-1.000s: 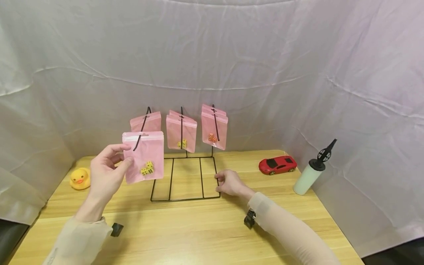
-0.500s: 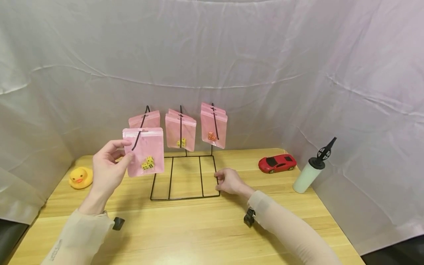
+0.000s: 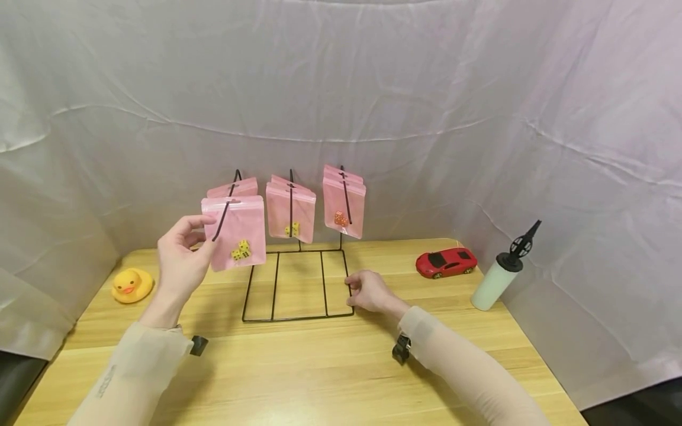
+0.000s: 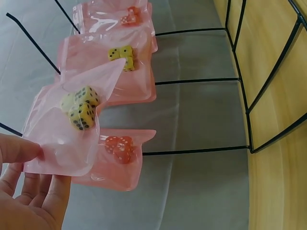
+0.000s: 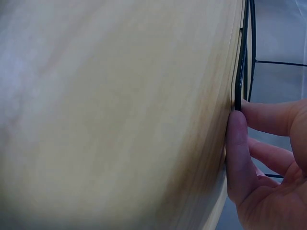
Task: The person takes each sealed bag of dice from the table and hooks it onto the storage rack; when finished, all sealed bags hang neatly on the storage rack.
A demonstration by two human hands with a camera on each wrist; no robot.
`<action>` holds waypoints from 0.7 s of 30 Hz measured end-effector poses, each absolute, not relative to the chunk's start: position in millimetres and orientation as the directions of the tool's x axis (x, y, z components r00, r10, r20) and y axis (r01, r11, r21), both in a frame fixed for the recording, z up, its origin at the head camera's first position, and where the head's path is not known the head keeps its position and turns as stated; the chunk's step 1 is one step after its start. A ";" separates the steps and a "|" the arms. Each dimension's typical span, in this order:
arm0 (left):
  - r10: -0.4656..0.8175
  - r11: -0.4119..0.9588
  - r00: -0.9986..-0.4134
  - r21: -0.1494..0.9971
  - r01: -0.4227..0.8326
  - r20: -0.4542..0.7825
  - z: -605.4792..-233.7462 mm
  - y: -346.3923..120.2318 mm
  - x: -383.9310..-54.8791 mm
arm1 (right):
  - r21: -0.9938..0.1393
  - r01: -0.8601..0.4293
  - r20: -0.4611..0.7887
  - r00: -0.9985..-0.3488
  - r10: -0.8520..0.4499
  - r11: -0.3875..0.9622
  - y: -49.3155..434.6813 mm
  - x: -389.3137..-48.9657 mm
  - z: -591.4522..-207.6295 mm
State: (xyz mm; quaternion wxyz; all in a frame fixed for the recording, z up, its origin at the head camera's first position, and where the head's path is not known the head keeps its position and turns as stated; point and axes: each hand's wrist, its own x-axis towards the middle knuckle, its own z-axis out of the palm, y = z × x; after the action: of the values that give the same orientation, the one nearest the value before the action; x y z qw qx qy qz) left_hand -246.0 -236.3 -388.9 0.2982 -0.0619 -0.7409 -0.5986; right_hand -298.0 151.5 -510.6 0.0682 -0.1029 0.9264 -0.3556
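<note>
My left hand (image 3: 183, 254) pinches the left edge of a pink zip bag (image 3: 250, 228) holding yellow dice (image 3: 241, 251). The bag's hang hole is on the left hook (image 3: 221, 220) of a black wire rack (image 3: 298, 320), and the hook's tip shows in front of the bag. Behind it on the same hook hangs another pink bag (image 4: 122, 175) with orange dice. At the rack's right side, my right hand (image 3: 369, 293) pinches the base wire (image 5: 238, 96) between thumb and fingers, close to the tabletop.
Pink bags hang on the middle hook (image 3: 291, 204) and the right hook (image 3: 347, 204). A yellow rubber duck (image 3: 130, 286) sits left of my left hand. A red toy car (image 3: 446, 263) and a pale green hand pump (image 3: 495, 287) stand right. Grey cloth (image 3: 341, 89) encloses the table.
My left hand has moved up, slightly right and toward the rack, sliding the held bag farther back along the left hook. The right hand stays on the base wire.
</note>
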 end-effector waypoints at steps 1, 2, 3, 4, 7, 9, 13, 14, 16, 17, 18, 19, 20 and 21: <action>-0.272 0.276 -0.814 0.852 0.445 0.513 -388.4 -235.7 -247.3 | -0.673 -0.144 -0.053 -0.969 -0.241 0.725 151.7 -298.2 -510.7; -0.278 0.275 -0.813 0.854 0.442 0.511 -388.0 -235.2 -248.6 | -0.673 -0.147 -0.051 -0.968 -0.244 0.724 151.8 -298.3 -510.5; -0.283 0.279 -0.811 0.853 0.441 0.512 -387.7 -234.9 -249.8 | -0.674 -0.150 -0.050 -0.968 -0.247 0.723 151.9 -298.3 -510.3; -0.287 0.282 -0.809 0.852 0.441 0.513 -387.7 -234.8 -251.1 | -0.674 -0.152 -0.049 -0.967 -0.250 0.723 152.1 -298.2 -510.1; -0.298 0.291 -0.802 0.850 0.440 0.517 -388.4 -235.2 -255.3 | -0.667 -0.160 -0.047 -0.966 -0.255 0.728 152.4 -297.8 -510.2; -0.301 0.306 -0.797 0.845 0.439 0.523 -389.2 -236.3 -257.8 | -0.660 -0.164 -0.043 -0.966 -0.255 0.733 152.1 -297.4 -510.2; -0.312 0.346 -0.792 0.839 0.419 0.524 -390.6 -239.5 -262.4 | -0.648 -0.173 -0.032 -0.967 -0.254 0.742 151.4 -296.7 -509.4; -0.316 0.358 -0.792 0.839 0.410 0.522 -390.7 -240.3 -263.4 | -0.647 -0.174 -0.030 -0.967 -0.252 0.743 151.3 -296.8 -509.3; -0.324 0.371 -0.799 0.845 0.385 0.507 -391.1 -241.5 -265.3 | -0.646 -0.174 -0.027 -0.968 -0.251 0.743 151.3 -297.0 -509.2; -0.328 0.376 -0.803 0.848 0.373 0.498 -391.2 -241.7 -266.2 | -0.647 -0.174 -0.027 -0.968 -0.251 0.743 151.4 -297.3 -509.3; -0.330 0.378 -0.808 0.853 0.361 0.489 -391.1 -241.6 -266.9 | -0.647 -0.175 -0.025 -0.968 -0.251 0.742 151.3 -297.1 -509.1; -0.332 0.378 -0.812 0.856 0.352 0.481 -391.0 -241.5 -267.8 | -0.650 -0.172 -0.027 -0.968 -0.249 0.740 151.3 -297.1 -509.2; -0.332 0.379 -0.816 0.859 0.345 0.474 -391.0 -241.2 -268.8 | -0.651 -0.169 -0.030 -0.968 -0.248 0.740 151.2 -296.8 -509.3; -0.332 0.378 -0.819 0.861 0.340 0.469 -390.9 -240.9 -269.7 | -0.654 -0.167 -0.032 -0.968 -0.248 0.738 151.1 -296.6 -509.3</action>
State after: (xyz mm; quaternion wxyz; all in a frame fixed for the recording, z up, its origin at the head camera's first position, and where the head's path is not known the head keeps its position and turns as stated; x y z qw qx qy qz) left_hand -269.7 -240.9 -390.9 0.3011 -0.0025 -0.7737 -0.5574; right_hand -296.6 151.1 -509.3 0.0586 -0.1113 0.9303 -0.3446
